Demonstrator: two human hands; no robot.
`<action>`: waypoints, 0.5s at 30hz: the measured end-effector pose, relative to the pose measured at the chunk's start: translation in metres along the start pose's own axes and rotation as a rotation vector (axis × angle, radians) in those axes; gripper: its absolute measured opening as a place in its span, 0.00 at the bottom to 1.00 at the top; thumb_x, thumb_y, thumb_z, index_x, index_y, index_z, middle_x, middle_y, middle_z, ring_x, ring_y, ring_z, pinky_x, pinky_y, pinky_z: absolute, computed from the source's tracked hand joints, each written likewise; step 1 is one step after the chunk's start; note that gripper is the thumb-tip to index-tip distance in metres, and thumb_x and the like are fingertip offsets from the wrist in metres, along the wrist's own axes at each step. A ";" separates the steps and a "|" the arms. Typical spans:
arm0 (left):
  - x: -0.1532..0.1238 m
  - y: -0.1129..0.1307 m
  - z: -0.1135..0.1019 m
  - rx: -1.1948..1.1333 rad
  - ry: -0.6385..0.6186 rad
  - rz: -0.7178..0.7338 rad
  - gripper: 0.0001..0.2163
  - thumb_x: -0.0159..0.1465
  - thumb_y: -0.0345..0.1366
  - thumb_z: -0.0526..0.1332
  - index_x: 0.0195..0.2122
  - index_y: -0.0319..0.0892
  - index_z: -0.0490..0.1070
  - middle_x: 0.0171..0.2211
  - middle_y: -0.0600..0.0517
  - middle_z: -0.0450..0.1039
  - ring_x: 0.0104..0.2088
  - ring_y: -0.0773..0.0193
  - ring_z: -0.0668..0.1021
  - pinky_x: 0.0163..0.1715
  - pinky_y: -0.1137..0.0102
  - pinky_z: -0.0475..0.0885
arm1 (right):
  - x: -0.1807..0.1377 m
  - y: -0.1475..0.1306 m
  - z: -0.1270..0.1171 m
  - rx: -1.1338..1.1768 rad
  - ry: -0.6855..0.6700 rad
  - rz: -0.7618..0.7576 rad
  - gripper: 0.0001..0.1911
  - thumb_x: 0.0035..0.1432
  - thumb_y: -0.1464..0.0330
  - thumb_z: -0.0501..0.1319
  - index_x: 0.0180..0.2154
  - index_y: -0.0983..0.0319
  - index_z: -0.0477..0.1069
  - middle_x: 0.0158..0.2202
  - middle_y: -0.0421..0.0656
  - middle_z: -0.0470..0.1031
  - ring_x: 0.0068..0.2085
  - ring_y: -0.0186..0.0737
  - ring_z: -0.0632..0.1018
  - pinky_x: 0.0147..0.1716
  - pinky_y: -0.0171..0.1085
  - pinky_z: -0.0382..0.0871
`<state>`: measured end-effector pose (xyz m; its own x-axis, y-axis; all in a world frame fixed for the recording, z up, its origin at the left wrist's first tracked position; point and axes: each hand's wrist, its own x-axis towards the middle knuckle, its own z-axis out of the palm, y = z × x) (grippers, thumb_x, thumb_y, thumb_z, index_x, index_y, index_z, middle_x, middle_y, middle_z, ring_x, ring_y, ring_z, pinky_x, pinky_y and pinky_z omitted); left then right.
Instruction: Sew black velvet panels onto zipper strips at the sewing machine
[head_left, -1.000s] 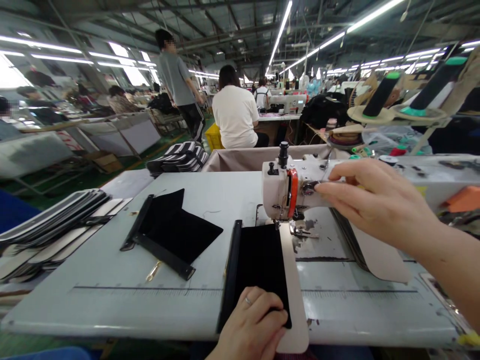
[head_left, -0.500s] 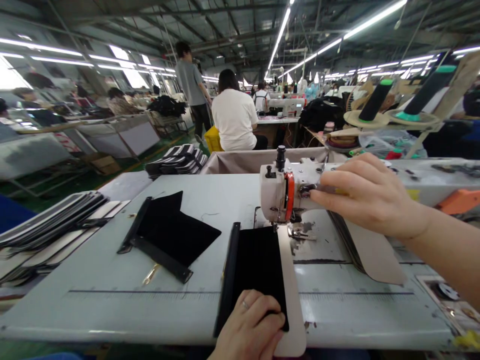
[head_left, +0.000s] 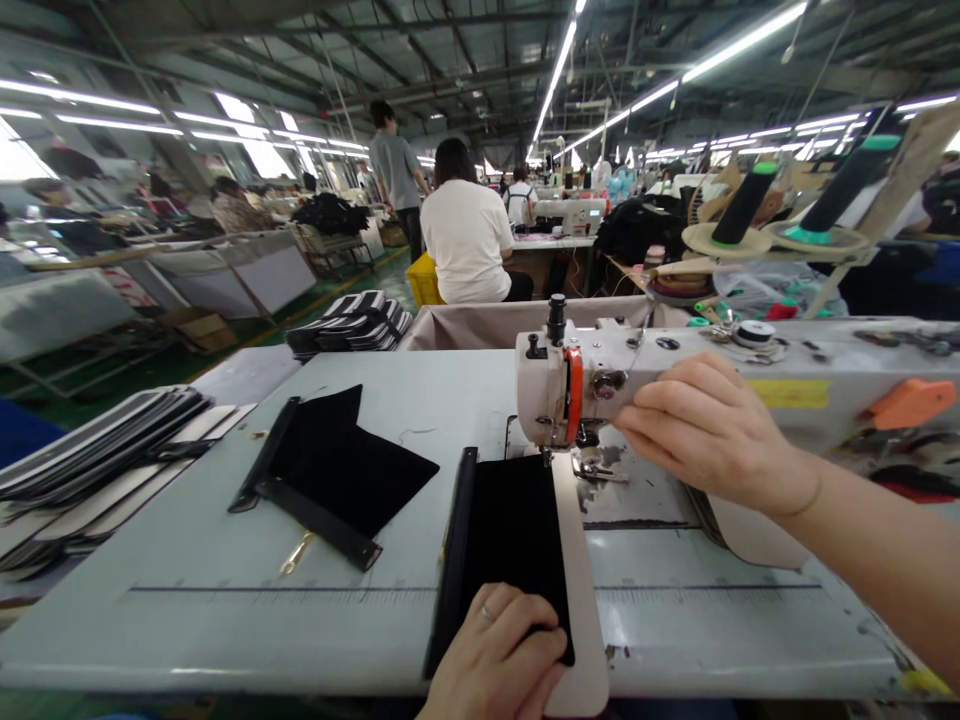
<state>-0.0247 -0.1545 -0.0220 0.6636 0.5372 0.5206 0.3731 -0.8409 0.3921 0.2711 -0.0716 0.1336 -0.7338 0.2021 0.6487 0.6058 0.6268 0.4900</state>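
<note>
My left hand (head_left: pixel 499 650), a ring on one finger, grips the near edge of a black fabric piece (head_left: pixel 510 530) with curled fingers. That piece lies on a beige panel (head_left: pixel 586 610), and a dark strip runs along its left side. Their far ends reach under the needle area of a white sewing machine (head_left: pixel 540 395). My right hand (head_left: pixel 694 425) is beside the machine head, just right of the round tension knob (head_left: pixel 606 384). Its fingertips are pinched together; anything between them is too small to make out.
Another black fabric piece (head_left: pixel 352 460) with dark strips and a metal clasp (head_left: pixel 297 553) lies left on the table. Stacked panels (head_left: pixel 97 440) sit at the far left. Beige panels (head_left: pixel 750 530) lie below the machine arm. Thread cones (head_left: pixel 744 205) stand behind; a seated person (head_left: pixel 466 235) is ahead.
My right hand has moved down from the upper machine head, uncovering the tension knob and the machine's top. My left hand stays on the fabric. A standing person in the background has moved farther off.
</note>
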 end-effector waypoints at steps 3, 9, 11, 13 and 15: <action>0.000 0.000 0.001 0.006 0.008 -0.004 0.08 0.67 0.27 0.60 0.44 0.42 0.73 0.41 0.49 0.76 0.39 0.58 0.73 0.41 0.63 0.70 | -0.004 -0.002 -0.003 -0.007 0.029 0.109 0.07 0.64 0.72 0.65 0.43 0.57 0.73 0.39 0.43 0.77 0.38 0.43 0.72 0.39 0.45 0.68; 0.000 0.000 0.000 0.025 0.033 0.005 0.09 0.67 0.26 0.59 0.45 0.42 0.74 0.41 0.49 0.76 0.39 0.59 0.75 0.42 0.64 0.73 | 0.010 0.002 -0.008 -0.027 0.045 0.141 0.06 0.61 0.71 0.66 0.41 0.58 0.72 0.38 0.44 0.77 0.37 0.44 0.73 0.37 0.45 0.68; -0.001 -0.002 -0.001 0.045 0.016 0.018 0.09 0.68 0.26 0.59 0.46 0.43 0.74 0.42 0.49 0.77 0.40 0.60 0.76 0.43 0.65 0.73 | 0.007 -0.004 -0.021 0.057 0.051 0.248 0.04 0.61 0.70 0.65 0.35 0.59 0.70 0.34 0.43 0.75 0.35 0.42 0.74 0.35 0.42 0.68; -0.002 -0.006 -0.002 0.091 0.002 0.047 0.09 0.68 0.27 0.59 0.46 0.44 0.74 0.43 0.49 0.77 0.42 0.61 0.77 0.46 0.66 0.74 | -0.009 -0.012 -0.043 0.080 0.127 0.423 0.07 0.62 0.71 0.64 0.32 0.58 0.68 0.31 0.42 0.73 0.33 0.40 0.74 0.33 0.40 0.67; -0.001 -0.011 -0.003 0.147 0.015 0.093 0.08 0.70 0.30 0.59 0.47 0.44 0.75 0.44 0.50 0.77 0.43 0.61 0.78 0.47 0.68 0.74 | -0.041 -0.019 -0.070 -0.011 0.246 0.668 0.11 0.64 0.70 0.63 0.28 0.58 0.65 0.28 0.40 0.70 0.30 0.39 0.72 0.32 0.40 0.63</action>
<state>-0.0314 -0.1461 -0.0244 0.6905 0.4568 0.5609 0.4019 -0.8870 0.2276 0.3110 -0.1440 0.1386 -0.1146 0.3634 0.9246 0.9059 0.4202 -0.0528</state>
